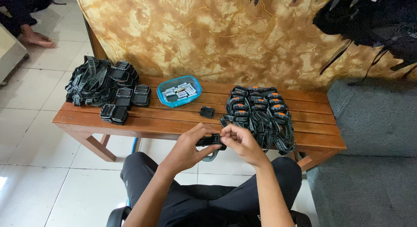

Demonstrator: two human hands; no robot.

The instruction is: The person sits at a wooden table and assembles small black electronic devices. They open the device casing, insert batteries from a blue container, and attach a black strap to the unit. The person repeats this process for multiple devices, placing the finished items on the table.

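Closest in, the left hand (190, 145) and right hand (240, 142) are both closed around a small black headlamp (211, 141), held above the lap just before the wooden bench (173, 122). Steady pinching near its edges seems wise. Beyond lie a loose black cover (207, 111), finished orange-buttoned headlamps (258, 111), a blue tray of batteries (179, 91), and an unsorted pile (102, 81).

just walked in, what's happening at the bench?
A seated person holds a small black headlamp between the left hand and right hand, fingers working at it. On the wooden bench sit a blue tray of batteries, a loose black cover, and headlamp piles left and right.
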